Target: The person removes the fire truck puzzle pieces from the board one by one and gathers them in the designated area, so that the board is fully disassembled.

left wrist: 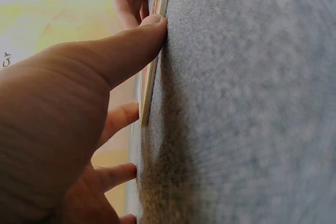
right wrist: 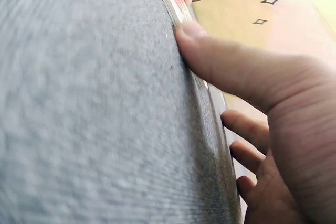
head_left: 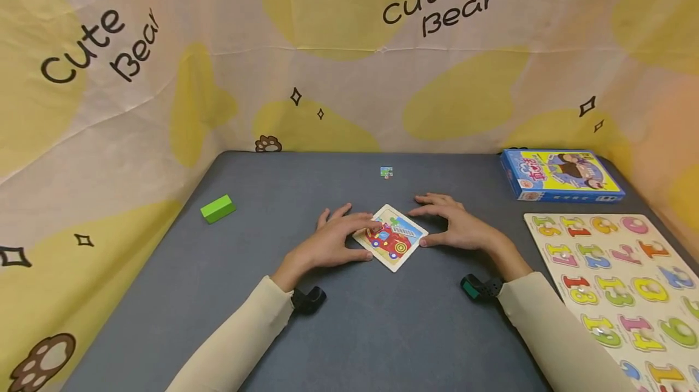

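Note:
A small square puzzle board [head_left: 394,245] with a red fire truck picture lies on the grey table, turned so a corner points toward me. My left hand [head_left: 334,240] is at its left corner, the index finger reaching over the picture and the thumb touching the lower left edge. In the left wrist view the thumb [left wrist: 134,45] presses against the board's thin side, other fingers spread. My right hand [head_left: 461,225] touches the right corner with its thumb [right wrist: 210,51]; its other fingers stretch out beyond the board, near the tabletop.
Behind the board lies a small puzzle piece [head_left: 386,172]. A green block [head_left: 218,209] sits at the left. At the right are a blue and yellow box [head_left: 562,175] and a wooden number board [head_left: 595,258]. Printed cloth [head_left: 338,16] hangs around the table.

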A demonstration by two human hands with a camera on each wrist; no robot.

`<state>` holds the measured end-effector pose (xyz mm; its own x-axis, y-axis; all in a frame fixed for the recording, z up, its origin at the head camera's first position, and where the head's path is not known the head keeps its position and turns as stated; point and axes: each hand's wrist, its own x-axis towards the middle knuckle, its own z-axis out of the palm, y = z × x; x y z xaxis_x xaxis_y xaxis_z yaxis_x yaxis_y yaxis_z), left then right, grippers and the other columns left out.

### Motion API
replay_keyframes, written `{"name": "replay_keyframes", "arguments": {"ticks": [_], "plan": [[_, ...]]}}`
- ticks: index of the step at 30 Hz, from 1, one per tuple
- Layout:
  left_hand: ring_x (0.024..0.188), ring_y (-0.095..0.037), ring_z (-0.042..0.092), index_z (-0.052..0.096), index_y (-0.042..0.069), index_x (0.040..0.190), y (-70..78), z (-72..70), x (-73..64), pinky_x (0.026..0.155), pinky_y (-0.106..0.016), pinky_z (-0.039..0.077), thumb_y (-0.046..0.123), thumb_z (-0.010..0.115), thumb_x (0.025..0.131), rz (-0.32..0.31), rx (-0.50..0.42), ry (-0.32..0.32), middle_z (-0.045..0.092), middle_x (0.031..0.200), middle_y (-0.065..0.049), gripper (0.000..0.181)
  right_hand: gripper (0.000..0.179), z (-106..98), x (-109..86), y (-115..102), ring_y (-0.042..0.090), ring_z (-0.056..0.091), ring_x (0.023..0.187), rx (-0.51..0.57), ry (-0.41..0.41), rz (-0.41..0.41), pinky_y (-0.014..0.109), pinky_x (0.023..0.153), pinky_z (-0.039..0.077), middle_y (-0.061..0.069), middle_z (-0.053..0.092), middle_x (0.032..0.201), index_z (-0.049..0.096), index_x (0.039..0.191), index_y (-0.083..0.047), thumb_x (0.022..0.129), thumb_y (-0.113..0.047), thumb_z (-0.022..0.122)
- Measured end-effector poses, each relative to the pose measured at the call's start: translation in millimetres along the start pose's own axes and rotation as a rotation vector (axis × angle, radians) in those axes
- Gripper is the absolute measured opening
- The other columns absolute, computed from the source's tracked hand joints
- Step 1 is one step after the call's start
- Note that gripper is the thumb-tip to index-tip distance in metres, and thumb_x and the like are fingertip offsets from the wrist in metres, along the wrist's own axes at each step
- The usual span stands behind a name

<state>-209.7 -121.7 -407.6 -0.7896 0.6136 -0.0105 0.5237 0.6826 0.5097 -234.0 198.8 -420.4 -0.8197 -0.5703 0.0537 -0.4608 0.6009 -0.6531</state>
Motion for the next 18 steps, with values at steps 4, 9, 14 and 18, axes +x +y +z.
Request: {"name": "replay_keyframes", "arguments": {"ticks": [4, 9, 14, 18], "plan": [[0.149, -0.034, 0.032, 0.059, 0.033, 0.143, 1.2, 0.9, 1.8, 0.118, -0.072, 0.010, 0.041, 0.081, 0.086, 0.001, 0.042, 0.041, 0.058, 0.145, 0.000, 0.062, 0.051, -1.2, -0.5, 3.2, 0.045, 0.027, 0.148, -0.035, 0.076, 0.002, 0.071, 0.112, 0.016, 0.020, 0.044, 0.157, 0.065, 0.138, -0.015, 0.090, -0.026, 0.079], [0.139, -0.026, 0.039, 0.059, 0.032, 0.143, 0.9, 2.2, 2.8, 0.118, -0.065, 0.018, 0.043, 0.081, 0.085, 0.003, 0.075, 0.059, 0.060, 0.136, 0.001, 0.064, 0.049, -0.7, -1.2, 0.5, 0.044, 0.031, 0.144, -0.079, 0.117, 0.031, 0.066, 0.108, 0.020, 0.022, 0.045, 0.156, 0.063, 0.139, -0.012, 0.094, -0.027, 0.073], [0.137, -0.027, 0.040, 0.060, 0.029, 0.142, 0.1, 3.2, 3.4, 0.118, -0.063, 0.020, 0.042, 0.080, 0.086, 0.006, 0.066, 0.068, 0.060, 0.138, 0.001, 0.061, 0.082, 2.7, -1.9, -10.5, 0.046, 0.020, 0.151, -0.130, 0.037, 0.100, 0.071, 0.113, 0.011, 0.021, 0.033, 0.163, 0.053, 0.149, -0.015, 0.080, -0.050, 0.082], [0.137, -0.028, 0.041, 0.061, 0.028, 0.141, 0.8, 3.4, 3.0, 0.117, -0.064, 0.020, 0.042, 0.079, 0.087, 0.006, 0.064, 0.077, 0.060, 0.140, 0.000, 0.058, 0.111, 9.5, -1.5, -21.1, 0.048, 0.014, 0.153, -0.186, -0.014, 0.109, 0.073, 0.114, 0.007, 0.022, 0.026, 0.166, 0.045, 0.154, -0.014, 0.064, -0.062, 0.090]]}}
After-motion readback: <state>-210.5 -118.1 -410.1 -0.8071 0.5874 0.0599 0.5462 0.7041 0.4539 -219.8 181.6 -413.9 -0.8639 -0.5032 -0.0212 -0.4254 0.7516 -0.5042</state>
